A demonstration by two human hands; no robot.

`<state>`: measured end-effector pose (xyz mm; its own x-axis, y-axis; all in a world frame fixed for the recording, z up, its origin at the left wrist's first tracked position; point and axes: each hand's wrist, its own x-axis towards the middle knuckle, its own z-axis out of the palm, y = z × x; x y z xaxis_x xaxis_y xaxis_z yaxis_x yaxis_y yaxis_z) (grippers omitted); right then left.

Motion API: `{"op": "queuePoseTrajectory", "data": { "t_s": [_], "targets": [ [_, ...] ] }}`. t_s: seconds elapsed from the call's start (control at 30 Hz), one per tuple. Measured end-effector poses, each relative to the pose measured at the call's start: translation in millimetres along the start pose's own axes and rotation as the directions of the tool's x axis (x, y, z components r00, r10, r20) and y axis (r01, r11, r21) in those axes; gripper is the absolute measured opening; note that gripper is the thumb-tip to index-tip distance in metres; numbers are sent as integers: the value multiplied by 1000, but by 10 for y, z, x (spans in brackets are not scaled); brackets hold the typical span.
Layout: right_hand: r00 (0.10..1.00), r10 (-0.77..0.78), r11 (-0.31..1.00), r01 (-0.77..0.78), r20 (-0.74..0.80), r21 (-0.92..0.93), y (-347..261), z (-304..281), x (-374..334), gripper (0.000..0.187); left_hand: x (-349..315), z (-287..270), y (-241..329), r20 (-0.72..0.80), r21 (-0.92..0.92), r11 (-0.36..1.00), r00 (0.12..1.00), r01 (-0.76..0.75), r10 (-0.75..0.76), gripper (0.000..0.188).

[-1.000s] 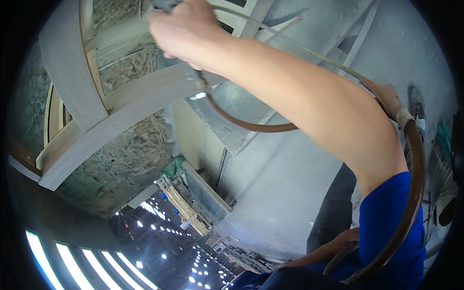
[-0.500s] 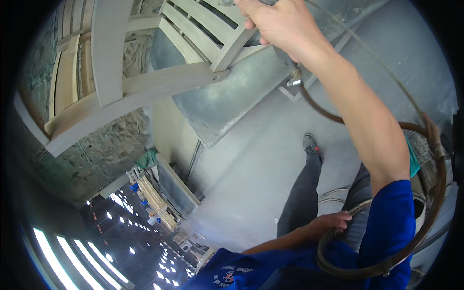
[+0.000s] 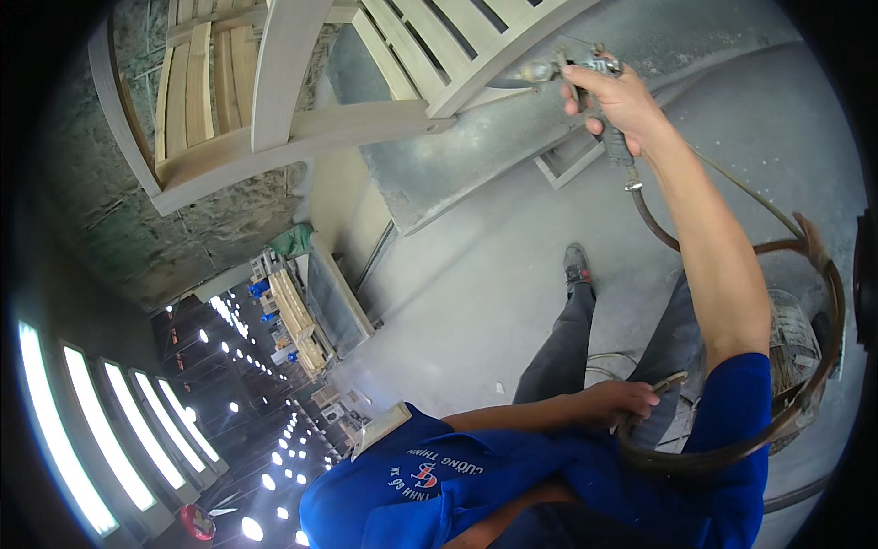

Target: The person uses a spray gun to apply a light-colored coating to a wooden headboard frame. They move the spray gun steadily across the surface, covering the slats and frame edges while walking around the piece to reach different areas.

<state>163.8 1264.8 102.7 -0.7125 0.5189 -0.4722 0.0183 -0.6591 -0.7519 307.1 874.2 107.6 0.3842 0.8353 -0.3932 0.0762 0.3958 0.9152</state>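
My right hand (image 3: 631,108) is wrapped round the grip of a metal spray gun (image 3: 599,69), whose nozzle points left toward a pale slatted wooden furniture piece (image 3: 352,128). From the bottom of the grip a brown hose (image 3: 654,224) hangs and loops round to the right and down. My left hand (image 3: 626,403), low near my thigh, is closed round a part of this hose. The wooden piece has curved rails and narrow slats; its top runs out of the picture. The gun's nozzle is apart from the wood.
A grey panel (image 3: 439,178) stands behind the wooden piece, with a small frame (image 3: 572,160) at its foot. To my right is a dirty bucket-like container (image 3: 791,334). Farther off, stacked wooden parts (image 3: 293,311) lie by a dark board (image 3: 338,297). Bright lights (image 3: 69,421) show at lower left.
My right hand and the spray gun have moved right and come fully into view. The wooden piece sits higher and farther right in the picture. My left hand keeps its hold on the hose.
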Motion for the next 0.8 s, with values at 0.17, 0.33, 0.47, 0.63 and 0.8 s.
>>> {"op": "queuePoseTrajectory", "data": {
  "t_s": [0.17, 0.33, 0.47, 0.63, 0.8],
  "targets": [
    [929, -215, 959, 143, 300, 245, -220, 127, 4, 28, 216, -51, 126, 56, 9, 997, 995, 82, -83, 19],
    [920, -186, 974, 126, 345, 189, -280, 145, 129, 29, 265, -69, 149, 32, -3, 999, 998, 54, -53, 19],
    [988, -30, 999, 34, 149, -25, -218, 5, 109, 28, 219, -28, 57, 8, -51, 998, 999, 35, -34, 21],
    [998, -30, 995, 25, 50, 98, -118, -26, -99, 26, 115, 88, -127, 28, -67, 998, 1000, 2, 0, 26],
    [952, -182, 954, 111, 245, 277, -123, -23, -189, 28, 35, 109, -211, 86, -52, 996, 994, 77, -72, 33]
  ]
}}
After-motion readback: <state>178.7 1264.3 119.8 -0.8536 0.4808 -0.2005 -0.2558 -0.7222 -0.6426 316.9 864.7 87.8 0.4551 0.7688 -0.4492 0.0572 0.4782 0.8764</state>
